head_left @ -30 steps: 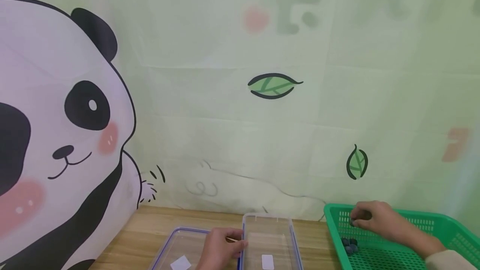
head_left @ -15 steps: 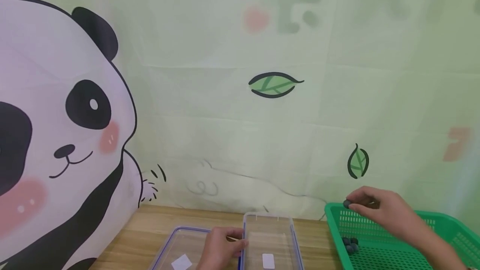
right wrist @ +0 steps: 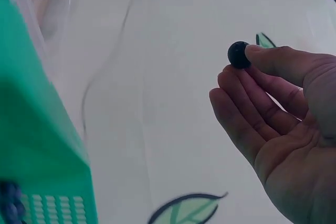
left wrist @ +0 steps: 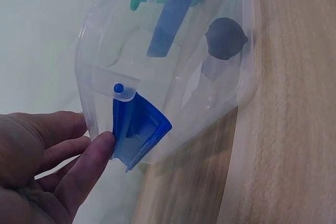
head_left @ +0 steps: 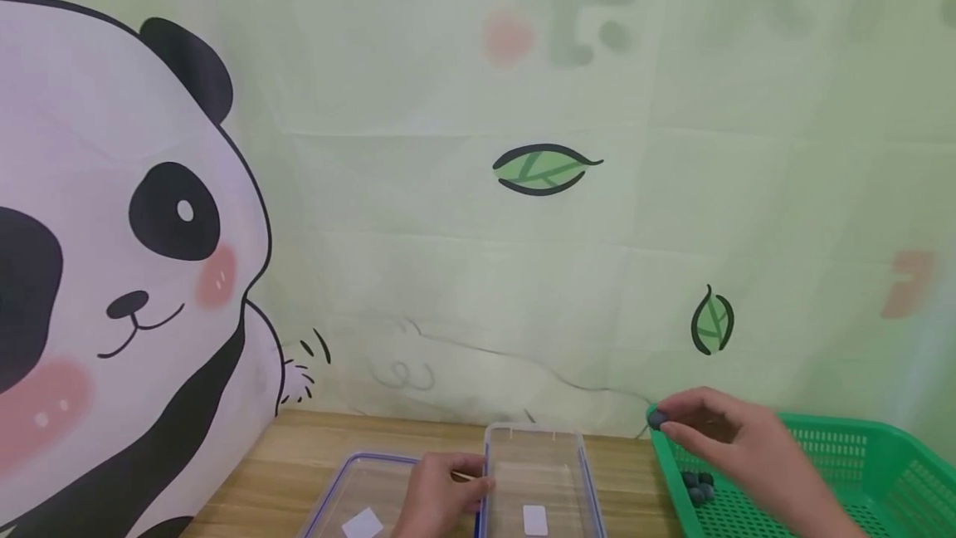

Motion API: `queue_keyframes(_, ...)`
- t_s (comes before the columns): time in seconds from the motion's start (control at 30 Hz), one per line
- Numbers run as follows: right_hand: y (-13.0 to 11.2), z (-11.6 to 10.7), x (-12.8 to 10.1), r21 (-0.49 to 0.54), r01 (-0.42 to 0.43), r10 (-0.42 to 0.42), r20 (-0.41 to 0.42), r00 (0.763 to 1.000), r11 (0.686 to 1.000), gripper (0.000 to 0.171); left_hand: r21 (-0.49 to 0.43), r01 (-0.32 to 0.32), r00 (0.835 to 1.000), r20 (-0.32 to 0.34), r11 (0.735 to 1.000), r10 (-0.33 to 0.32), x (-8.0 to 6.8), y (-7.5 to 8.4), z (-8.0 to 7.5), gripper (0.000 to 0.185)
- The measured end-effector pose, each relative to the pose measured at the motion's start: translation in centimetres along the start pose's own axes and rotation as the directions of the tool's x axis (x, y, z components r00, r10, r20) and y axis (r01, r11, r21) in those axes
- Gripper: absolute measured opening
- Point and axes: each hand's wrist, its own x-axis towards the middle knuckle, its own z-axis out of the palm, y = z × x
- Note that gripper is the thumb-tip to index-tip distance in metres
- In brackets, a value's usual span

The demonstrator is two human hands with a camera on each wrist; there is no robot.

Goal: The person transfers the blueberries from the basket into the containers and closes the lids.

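The right hand [head_left: 735, 438] pinches a little dark berry [head_left: 656, 418] at the lower right, above the green basket [head_left: 859, 459]. The left hand [head_left: 441, 496] holds the clear box [head_left: 534, 471] at the bottom, likely to keep it steady.

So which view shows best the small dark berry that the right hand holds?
The right wrist view: the berry is close and sharp, pinched at the fingertips of the right hand. The head view shows it small, over the basket rim. The left wrist view does not show it.

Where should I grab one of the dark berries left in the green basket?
Pinch one of the dark berries across its round sides from above: the cluster lies low against the green basket near its left wall, so only the open top is clear.
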Motion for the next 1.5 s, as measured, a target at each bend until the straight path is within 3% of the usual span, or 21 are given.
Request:
queue_keyframes(0.33,0.0,2.8,-0.4,0.120,0.024,-0.029,0.044,0.999,0.993,0.025,-0.014,-0.011,1.000,0.000,1.000,0.011,0.1,-0.1,0.1,0.025)
queue_keyframes(0.57,0.9,4.4,0.1,0.187,0.127,-0.155,0.140,0.978,0.974,0.019,-0.003,-0.010,1.000,0.005,1.000,0.010,0.1,-0.4,0.1,0.025)
queue_keyframes(0.7,1.0,6.1,0.3,0.206,0.109,-0.151,0.199,0.968,0.972,0.017,-0.010,0.008,1.000,0.010,1.000,-0.007,0.2,-0.4,-0.1,0.025)
queue_keyframes(0.83,1.1,8.2,0.6,0.243,0.103,-0.174,0.292,0.940,0.964,0.012,-0.007,0.009,1.000,0.011,1.000,-0.009,0.1,-0.5,-0.1,0.025)
queue_keyframes(0.93,1.3,9.8,0.7,0.283,0.075,-0.185,0.385,0.904,0.956,0.009,-0.003,0.000,1.000,0.008,1.000,0.000,0.1,-0.5,-0.1,0.024)
queue_keyframes(1.07,1.9,11.3,0.9,0.290,-0.039,-0.114,0.494,0.862,0.956,0.009,0.000,0.005,1.000,0.005,1.000,-0.005,0.1,-0.4,0.0,0.024)
queue_keyframes(1.13,2.2,11.8,0.9,0.290,-0.075,-0.093,0.527,0.845,0.954,0.011,0.004,0.009,1.000,0.005,1.000,-0.009,0.2,-0.4,0.0,0.024)
queue_keyframes(1.3,3.2,13.0,0.8,0.296,-0.060,-0.123,0.563,0.818,0.953,0.012,0.020,0.027,1.000,0.006,0.999,-0.027,0.3,-0.3,0.1,0.024)
queue_keyframes(1.4,5.5,14.3,1.4,0.290,-0.027,-0.157,0.592,0.791,0.957,0.009,0.023,0.037,0.999,0.007,0.999,-0.037,0.4,-0.2,0.1,0.024)
queue_keyframes(1.5,9.7,16.6,2.6,0.288,0.017,-0.196,0.604,0.773,0.957,0.009,0.017,0.035,0.999,0.005,0.999,-0.035,0.4,-0.2,0.1,0.024)
